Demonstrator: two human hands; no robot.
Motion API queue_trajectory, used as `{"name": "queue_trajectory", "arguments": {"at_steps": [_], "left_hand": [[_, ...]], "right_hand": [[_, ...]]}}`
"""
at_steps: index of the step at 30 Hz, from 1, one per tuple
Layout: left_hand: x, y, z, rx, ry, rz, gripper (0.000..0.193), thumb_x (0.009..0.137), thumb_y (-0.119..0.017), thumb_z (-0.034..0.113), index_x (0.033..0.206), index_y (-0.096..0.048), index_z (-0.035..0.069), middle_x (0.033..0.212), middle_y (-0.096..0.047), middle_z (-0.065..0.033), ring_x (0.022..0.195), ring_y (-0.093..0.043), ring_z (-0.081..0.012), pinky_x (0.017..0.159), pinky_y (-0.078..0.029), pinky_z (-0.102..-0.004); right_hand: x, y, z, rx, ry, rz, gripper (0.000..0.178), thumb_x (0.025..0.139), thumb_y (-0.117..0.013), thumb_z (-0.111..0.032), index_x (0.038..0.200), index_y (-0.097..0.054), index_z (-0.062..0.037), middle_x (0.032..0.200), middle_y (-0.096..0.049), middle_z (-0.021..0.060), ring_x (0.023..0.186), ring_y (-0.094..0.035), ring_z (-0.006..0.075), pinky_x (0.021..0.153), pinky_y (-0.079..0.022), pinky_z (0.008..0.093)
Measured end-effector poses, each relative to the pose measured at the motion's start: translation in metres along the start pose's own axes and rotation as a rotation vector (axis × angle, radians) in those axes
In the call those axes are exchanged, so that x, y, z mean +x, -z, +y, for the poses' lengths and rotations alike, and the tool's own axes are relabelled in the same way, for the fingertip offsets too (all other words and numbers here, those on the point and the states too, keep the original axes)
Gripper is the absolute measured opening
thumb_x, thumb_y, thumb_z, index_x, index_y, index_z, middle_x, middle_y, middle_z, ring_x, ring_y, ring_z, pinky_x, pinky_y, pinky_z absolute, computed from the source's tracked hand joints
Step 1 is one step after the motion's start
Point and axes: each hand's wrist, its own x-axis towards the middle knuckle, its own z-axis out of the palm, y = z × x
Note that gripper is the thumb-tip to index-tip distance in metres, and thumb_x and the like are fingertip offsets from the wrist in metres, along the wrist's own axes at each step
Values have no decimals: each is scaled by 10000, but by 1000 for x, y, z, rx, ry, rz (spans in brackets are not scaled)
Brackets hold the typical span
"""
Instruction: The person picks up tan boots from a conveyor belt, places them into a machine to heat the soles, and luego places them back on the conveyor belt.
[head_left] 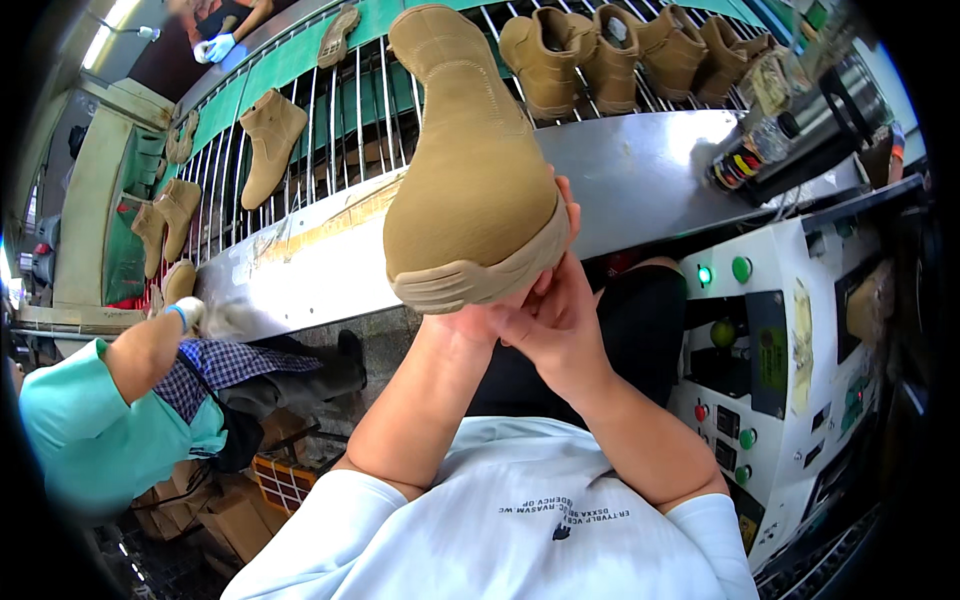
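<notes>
At workbench (650, 160), smooth tan boot (465, 190), ridged sole (450, 286), left hand (478, 319) holding, grip unclear for right hand (562, 325)

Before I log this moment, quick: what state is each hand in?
Left hand: holding the tan boot, partly hidden behind it.
Right hand: partly curled, close to the left; whether it grips anything cannot be told.

Two bare hands (563, 322) are showing in the middle. One held boot (465, 170) is filling 12 o'clock, one lone boot (270, 148) is resting at 10, and at least four crowded boots (608, 68) are standing around 1. One bottle (762, 148) is showing at 2. Near 3 and 4, one green light (705, 275), three green buttons (741, 269) and one red button (701, 411) are showing.
</notes>
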Motion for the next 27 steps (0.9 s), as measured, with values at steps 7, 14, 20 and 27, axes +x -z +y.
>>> {"name": "queue_trajectory", "arguments": {"at_steps": [7, 14, 20, 27], "left_hand": [[-18, -12, -40, -76, 90, 63, 481, 909, -492, 403, 1251, -481, 67, 1187, -519, -192, 1114, -488, -403, 993, -391, -574], [-21, -7, -48, -78, 111, 45, 575, 884, -479, 435, 1362, -390, 127, 1372, -375, -159, 1291, -331, -364, 1058, -294, -541], [-15, 8, -42, 171, 152, 67, 551, 884, -457, 476, 1272, -471, 84, 1232, -502, -160, 1121, -479, -377, 966, -403, -544], [-26, 48, -31, 306, 690, -135, 807, 872, -274, 686, 1396, -374, 81, 1350, -455, -191, 1203, -443, -467, 969, -374, -616]], "right_hand": [[-37, 44, -9, 295, -67, -206, 345, 795, -637, 11, 1009, -374, -52, 906, -489, 47, 771, -549, 115, 656, -507, 266], [-44, 50, -11, 65, 12, -118, 230, 846, -570, -10, 1044, -454, -32, 887, -548, 71, 774, -602, 160, 675, -521, 290], [-48, 88, -12, 4, -244, -20, 168, 914, -568, -173, 937, -608, -12, 871, -658, 93, 793, -639, 156, 680, -515, 268], [-27, 145, -5, 814, -288, -125, 446, 964, -430, -406, 1219, -537, -56, 1149, -614, 112, 1049, -591, 274, 918, -450, 349]]}}
